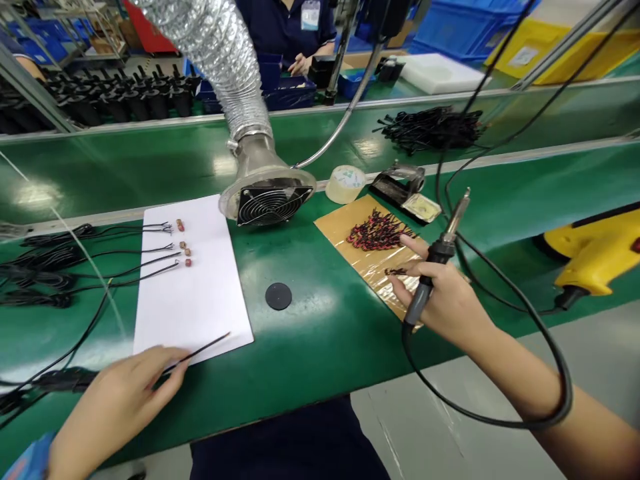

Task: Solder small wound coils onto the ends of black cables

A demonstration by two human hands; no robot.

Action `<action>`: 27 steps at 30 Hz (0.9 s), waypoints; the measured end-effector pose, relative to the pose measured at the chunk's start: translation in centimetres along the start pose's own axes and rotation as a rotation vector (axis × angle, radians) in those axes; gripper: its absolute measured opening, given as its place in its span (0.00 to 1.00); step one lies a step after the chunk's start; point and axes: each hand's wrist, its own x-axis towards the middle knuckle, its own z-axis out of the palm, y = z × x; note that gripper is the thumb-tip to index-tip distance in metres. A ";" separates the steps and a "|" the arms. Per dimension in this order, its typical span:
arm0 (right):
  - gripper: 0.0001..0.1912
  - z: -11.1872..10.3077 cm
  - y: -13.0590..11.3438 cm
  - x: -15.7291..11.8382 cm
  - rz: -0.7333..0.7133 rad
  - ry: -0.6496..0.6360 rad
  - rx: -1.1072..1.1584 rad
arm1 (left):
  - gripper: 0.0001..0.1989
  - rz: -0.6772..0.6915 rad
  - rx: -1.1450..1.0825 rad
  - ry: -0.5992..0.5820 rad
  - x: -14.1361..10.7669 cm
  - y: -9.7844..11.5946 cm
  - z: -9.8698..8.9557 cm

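Head view: left hand (127,393) at near edge of green table (310,353), thumb and forefinger pinching a black cable (213,343), bare end sticking out over the white sheet (195,307). More cables (137,273) lie left, ends on the sheet, beside small reddish-brown pieces (188,262). Right hand (445,300) has soldering iron (425,288), tip up, handle across the hand; fingers partly spread, reaching over brown sheet (340,223). Small dark piece (395,271) at the fingertips; can't tell if firmly pinched. Pile of red-and-black wires (375,232) on brown sheet, just beyond. Black disc (279,296) between sheets; tape roll (346,185) and iron stand (400,190) behind brown sheet.
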 end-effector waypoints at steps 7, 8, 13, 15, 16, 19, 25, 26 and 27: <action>0.08 6.2 -8.5 3.1 -0.067 -0.215 0.286 | 0.15 -0.052 0.071 -0.206 3.2 1.9 0.3; 0.08 7.1 -9.3 3.4 -0.076 -0.244 0.285 | 0.16 -0.052 0.064 -0.192 3.2 2.0 0.4; 0.09 9.3 -10.8 3.4 -0.103 -0.314 0.283 | 0.20 -0.053 0.040 -0.050 3.9 2.6 0.1; 0.08 9.5 -10.7 3.1 -0.057 -0.324 0.279 | 0.20 -0.036 0.025 -0.005 4.8 3.3 -0.1; 0.08 9.5 -10.6 3.0 -0.035 -0.326 0.283 | 0.19 -0.024 0.016 0.011 5.3 3.6 -0.1; 0.07 9.5 -10.3 2.6 -0.016 -0.283 0.333 | 0.16 0.017 0.003 0.010 7.0 4.9 0.3; 0.11 9.2 -10.2 2.4 -0.070 -0.165 0.393 | 0.12 0.053 0.041 -0.121 9.0 6.3 2.0; 0.11 9.1 -10.2 2.4 -0.074 -0.153 0.403 | 0.12 0.055 0.043 -0.144 9.1 6.4 2.2; 0.12 9.1 -10.1 2.3 -0.072 -0.144 0.413 | 0.12 0.061 0.047 -0.165 9.1 6.4 2.2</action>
